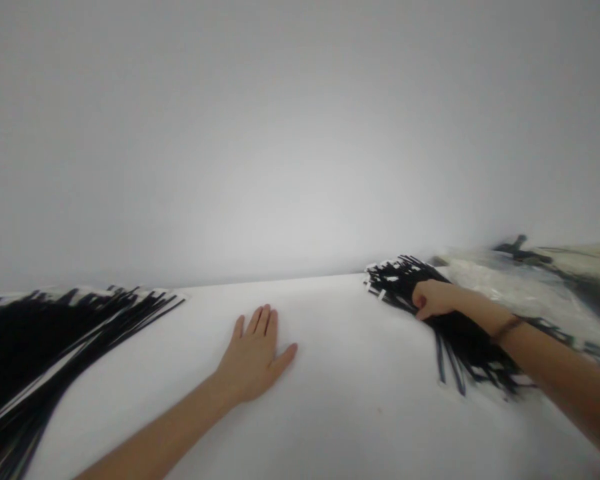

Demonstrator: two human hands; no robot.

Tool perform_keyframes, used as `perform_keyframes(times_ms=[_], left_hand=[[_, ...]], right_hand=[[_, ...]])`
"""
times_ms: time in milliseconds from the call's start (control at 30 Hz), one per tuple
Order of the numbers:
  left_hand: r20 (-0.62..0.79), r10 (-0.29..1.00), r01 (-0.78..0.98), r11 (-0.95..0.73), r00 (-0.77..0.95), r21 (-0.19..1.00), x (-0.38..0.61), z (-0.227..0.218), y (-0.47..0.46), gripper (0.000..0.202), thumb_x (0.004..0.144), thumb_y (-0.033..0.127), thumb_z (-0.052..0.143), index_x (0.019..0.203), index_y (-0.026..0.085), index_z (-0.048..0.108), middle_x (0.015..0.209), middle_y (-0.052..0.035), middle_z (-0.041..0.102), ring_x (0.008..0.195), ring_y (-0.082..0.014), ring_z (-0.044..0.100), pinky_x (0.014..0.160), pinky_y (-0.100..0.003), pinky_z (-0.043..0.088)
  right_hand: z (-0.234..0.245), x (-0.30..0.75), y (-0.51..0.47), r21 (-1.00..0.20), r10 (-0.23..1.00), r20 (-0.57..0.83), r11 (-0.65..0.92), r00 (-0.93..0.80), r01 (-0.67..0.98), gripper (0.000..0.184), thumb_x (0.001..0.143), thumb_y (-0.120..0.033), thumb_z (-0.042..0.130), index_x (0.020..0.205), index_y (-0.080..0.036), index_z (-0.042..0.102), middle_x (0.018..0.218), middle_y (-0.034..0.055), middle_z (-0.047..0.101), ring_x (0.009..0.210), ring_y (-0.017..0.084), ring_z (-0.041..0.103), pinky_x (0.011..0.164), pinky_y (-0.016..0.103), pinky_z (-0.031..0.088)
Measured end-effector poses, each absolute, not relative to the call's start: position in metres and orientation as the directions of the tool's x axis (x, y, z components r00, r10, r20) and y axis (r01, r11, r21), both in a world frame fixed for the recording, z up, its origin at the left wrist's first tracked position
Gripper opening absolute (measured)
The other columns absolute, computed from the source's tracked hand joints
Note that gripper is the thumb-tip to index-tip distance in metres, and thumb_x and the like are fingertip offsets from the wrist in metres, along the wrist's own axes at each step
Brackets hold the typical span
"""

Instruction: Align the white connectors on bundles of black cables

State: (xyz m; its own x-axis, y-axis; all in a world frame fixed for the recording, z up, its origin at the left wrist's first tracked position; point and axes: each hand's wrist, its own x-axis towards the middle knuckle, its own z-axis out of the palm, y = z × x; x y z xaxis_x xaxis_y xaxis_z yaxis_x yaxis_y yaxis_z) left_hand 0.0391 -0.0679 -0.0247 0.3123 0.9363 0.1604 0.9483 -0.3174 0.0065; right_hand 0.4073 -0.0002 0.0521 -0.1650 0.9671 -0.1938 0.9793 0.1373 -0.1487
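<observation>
my left hand lies flat on the white table, palm down. the fingers are straight and close together, and the thumb is spread out to the side. it holds nothing and touches only the table top.

my right hand is closed around a bundle of black cable ties. the fingers curl over the top of it, and the bundle rests on the table under my hand. the heads of the ties stick out beyond my fingers, toward the wall. the long tails run back under my wrist and spread a little beside my forearm. on this wrist i wear a thin dark band.

well apart from my left hand, on its outer side, a bigger pile of black cable ties lies on the table. its ends fan out toward the far edge.

behind my right hand, on its outer side, there is clear plastic wrapping, just beside the bundle. this part is blurred, so i cannot tell what lies in it.
</observation>
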Motion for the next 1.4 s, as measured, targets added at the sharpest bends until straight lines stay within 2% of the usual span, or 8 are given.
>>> perform_keyframes(times_ms=[233, 467, 633, 767, 867, 1000, 1200, 1400], left_hand=[[0.176, 0.935, 0.949, -0.315, 0.308, 0.015, 0.039, -0.026, -0.069, 0.078, 0.078, 0.059, 0.012, 0.132, 0.003, 0.024, 0.138, -0.0196, 0.021, 0.128, -0.0298, 0.014, 0.101, -0.049, 0.01], [0.178, 0.935, 0.948, -0.317, 0.306, 0.034, 0.04, -0.025, -0.068, 0.079, 0.077, 0.059, 0.012, 0.131, 0.002, 0.025, 0.138, -0.0203, 0.021, 0.128, -0.0305, 0.014, 0.1, -0.049, 0.01], [0.198, 0.933, 0.946, -0.319, 0.302, 0.062, 0.041, -0.026, -0.07, 0.079, 0.077, 0.059, 0.016, 0.13, 0.002, 0.028, 0.136, -0.021, 0.024, 0.127, -0.0313, 0.017, 0.099, -0.05, 0.01], [0.273, 0.933, 0.932, -0.295, 0.234, 0.209, 0.037, -0.025, -0.062, 0.069, 0.078, 0.055, 0.024, 0.125, 0.006, 0.037, 0.131, -0.0183, 0.037, 0.122, -0.0294, 0.028, 0.099, -0.047, 0.014], [0.3, 0.954, 0.843, -0.171, 0.012, 0.51, 0.029, -0.022, -0.042, 0.055, 0.079, 0.05, 0.026, 0.115, 0.014, 0.048, 0.115, -0.0125, 0.055, 0.109, -0.0256, 0.045, 0.093, -0.042, 0.027], [0.214, 0.964, 0.455, -0.121, -0.157, 0.882, 0.018, -0.017, -0.003, 0.047, 0.074, 0.053, 0.036, 0.09, 0.017, 0.06, 0.092, -0.0093, 0.065, 0.087, -0.0251, 0.056, 0.078, -0.036, 0.039], [0.216, 0.972, 0.274, -0.185, -0.091, 0.944, 0.012, -0.011, 0.048, 0.052, 0.068, 0.044, 0.053, 0.106, 0.008, 0.052, 0.083, -0.0125, 0.066, 0.071, -0.0186, 0.06, 0.062, -0.028, 0.043], [0.201, 0.978, 0.067, -0.198, -0.047, 0.978, 0.012, -0.009, 0.056, 0.043, 0.064, 0.039, 0.063, 0.097, 0.012, 0.06, 0.085, -0.0108, 0.066, 0.074, -0.0158, 0.058, 0.059, -0.023, 0.039]], right_hand=[[0.103, 0.423, -0.004, -0.407, 0.931, -0.345, -0.034, -0.119, 0.913, 0.022, 0.066, -0.034, 0.056, 0.061, -0.012, 0.059, 0.058, 0.0056, 0.059, 0.054, 0.012, 0.053, 0.05, 0.021, 0.038], [0.17, 0.42, -0.036, -0.744, 0.992, 0.126, 0.104, -0.015, 0.66, 0.024, 0.073, -0.029, 0.046, 0.066, -0.01, 0.058, 0.058, 0.0003, 0.054, 0.056, 0.002, 0.047, 0.055, 0.021, 0.033], [0.197, 0.38, -0.047, -0.914, 0.984, 0.175, 0.17, -0.019, 0.367, 0.02, 0.078, -0.021, 0.04, 0.073, -0.009, 0.055, 0.052, -0.0036, 0.051, 0.05, -0.001, 0.045, 0.05, 0.02, 0.028], [0.159, 0.322, -0.027, -0.999, 0.99, 0.039, 0.038, -0.135, -0.003, 0.012, 0.078, -0.021, 0.043, 0.069, -0.013, 0.047, 0.048, -0.0044, 0.048, 0.039, 0.001, 0.039, 0.039, 0.014, 0.024], [0.096, 0.26, -0.008, -0.978, 0.977, -0.083, -0.118, -0.198, -0.17, 0.01, 0.078, -0.018, 0.04, 0.07, -0.013, 0.045, 0.048, -0.0027, 0.049, 0.038, 0.003, 0.039, 0.035, 0.014, 0.023], [0.018, 0.182, 0.005, -0.973, 0.967, -0.074, -0.124, -0.243, -0.197, 0.013, 0.076, -0.023, 0.041, 0.068, -0.014, 0.046, 0.055, -0.0005, 0.053, 0.043, 0.006, 0.045, 0.039, 0.017, 0.033], [-0.017, 0.151, 0.018, -0.98, 0.872, 0.155, 0.195, -0.465, 0.038, 0.018, 0.068, -0.026, 0.052, 0.055, -0.013, 0.051, 0.043, -0.0044, 0.045, 0.037, 0.004, 0.037, 0.036, 0.017, 0.027], [-0.017, 0.163, 0.036, -0.993, 0.884, 0.078, 0.027, -0.461, -0.117, 0.017, 0.067, -0.03, 0.053, 0.067, -0.013, 0.054, 0.061, 0.0007, 0.055, 0.044, 0.006, 0.043, 0.039, 0.018, 0.032]])
